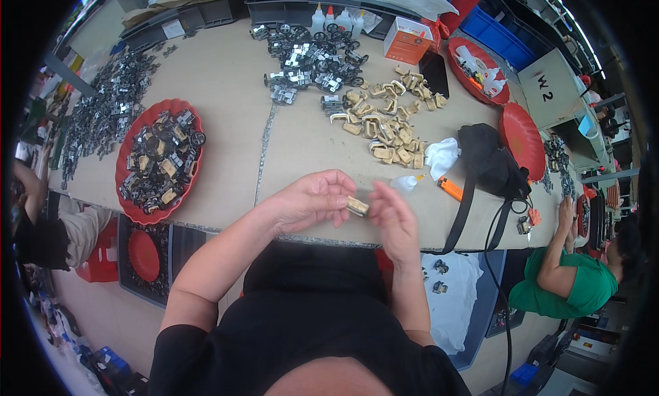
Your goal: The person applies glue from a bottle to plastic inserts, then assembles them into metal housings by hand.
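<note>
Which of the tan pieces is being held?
The tan piece pinched in the left hand. The loose tan pieces lie on the bench; others sit among dark parts in the red tray.
</note>
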`<control>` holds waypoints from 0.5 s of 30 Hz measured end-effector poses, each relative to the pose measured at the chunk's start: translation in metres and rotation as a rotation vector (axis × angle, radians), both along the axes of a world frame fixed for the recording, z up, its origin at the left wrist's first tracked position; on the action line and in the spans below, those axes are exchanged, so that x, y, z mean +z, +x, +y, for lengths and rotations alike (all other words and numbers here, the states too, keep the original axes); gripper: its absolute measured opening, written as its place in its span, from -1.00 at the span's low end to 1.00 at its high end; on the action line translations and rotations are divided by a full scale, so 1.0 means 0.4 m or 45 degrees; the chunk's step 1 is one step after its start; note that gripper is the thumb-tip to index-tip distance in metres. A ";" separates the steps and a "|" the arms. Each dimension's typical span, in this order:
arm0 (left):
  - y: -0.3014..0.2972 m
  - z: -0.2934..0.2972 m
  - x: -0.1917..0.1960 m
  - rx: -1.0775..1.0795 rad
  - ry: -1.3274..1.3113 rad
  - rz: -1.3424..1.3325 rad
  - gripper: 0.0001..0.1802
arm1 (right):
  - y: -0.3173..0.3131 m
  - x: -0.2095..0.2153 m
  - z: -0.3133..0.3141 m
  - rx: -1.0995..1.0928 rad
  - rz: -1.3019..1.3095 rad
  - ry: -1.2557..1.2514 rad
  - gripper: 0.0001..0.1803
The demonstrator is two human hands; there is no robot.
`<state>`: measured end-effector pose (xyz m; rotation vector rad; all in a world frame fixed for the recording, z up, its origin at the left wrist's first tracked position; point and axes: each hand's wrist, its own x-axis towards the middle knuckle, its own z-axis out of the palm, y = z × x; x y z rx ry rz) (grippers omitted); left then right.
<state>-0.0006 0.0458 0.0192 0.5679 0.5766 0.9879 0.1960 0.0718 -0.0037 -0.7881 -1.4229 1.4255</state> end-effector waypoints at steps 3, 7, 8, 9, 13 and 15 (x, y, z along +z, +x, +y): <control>0.012 0.001 0.019 -0.051 -0.029 -0.063 -0.77 | -0.013 -0.010 0.004 0.492 0.336 -0.352 -0.55; 0.006 0.006 0.023 -0.067 -0.040 -0.059 -0.71 | -0.020 -0.018 0.005 0.549 0.382 -0.441 -0.47; 0.003 0.007 0.025 -0.084 -0.055 -0.033 -0.69 | -0.025 -0.016 0.005 0.561 0.385 -0.438 -0.47; 0.001 0.008 0.022 -0.072 -0.051 -0.029 -0.69 | -0.030 -0.009 0.006 0.552 0.361 -0.406 -0.45; 0.000 0.016 0.017 -0.036 -0.141 -0.082 -0.54 | -0.040 -0.009 0.002 0.364 0.316 -0.340 -0.42; 0.001 0.018 0.014 -0.015 -0.166 -0.091 -0.48 | -0.043 -0.007 0.001 0.386 0.284 -0.312 -0.44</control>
